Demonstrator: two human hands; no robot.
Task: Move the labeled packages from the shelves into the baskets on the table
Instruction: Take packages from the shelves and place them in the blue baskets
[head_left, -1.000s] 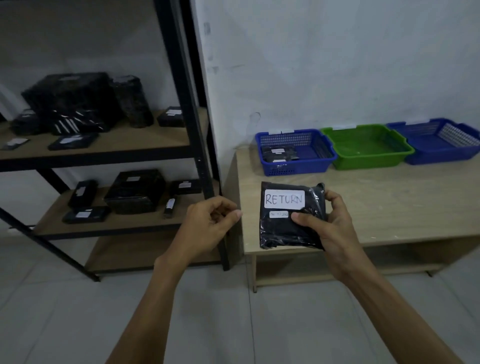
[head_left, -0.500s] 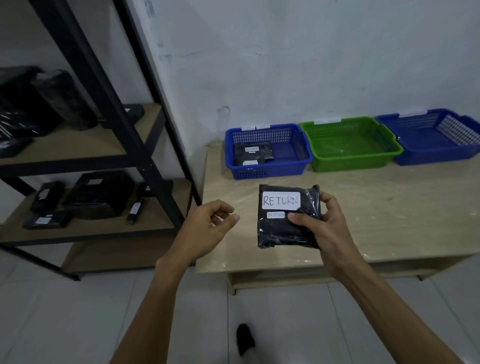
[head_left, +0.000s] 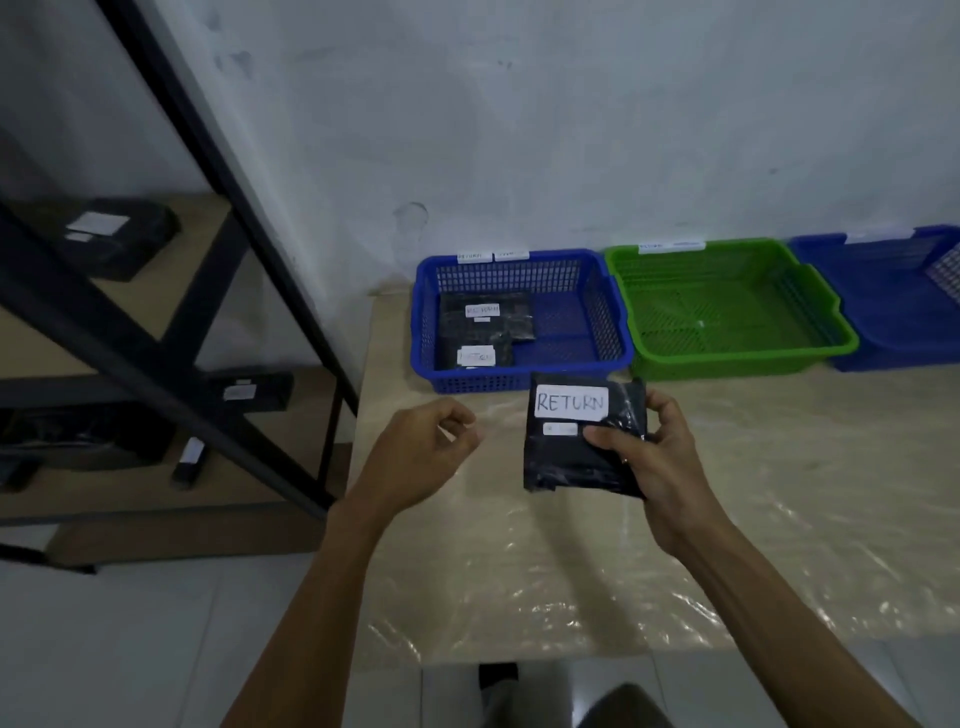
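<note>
My right hand (head_left: 655, 457) grips a black package (head_left: 571, 457) with a white label reading RETURN, held above the table (head_left: 779, 493) just in front of the left blue basket (head_left: 571, 306). That basket holds two black labeled packages (head_left: 485, 327). My left hand (head_left: 421, 452) hovers beside the package with its fingers loosely curled and holds nothing. A green basket (head_left: 727, 312) stands empty to the right, then another blue basket (head_left: 893, 301). More black labeled packages (head_left: 119, 234) lie on the shelves at the left.
A black metal shelf frame (head_left: 218, 197) with wooden boards stands left of the table, its upright close to the table's left edge. A white wall runs behind the baskets. Clear plastic film covers the tabletop. My foot (head_left: 497, 675) shows below the table's front edge.
I have moved closer to the table and turned right; the shelves slid left in view. The package in my right hand now sits just in front of the left blue basket.
</note>
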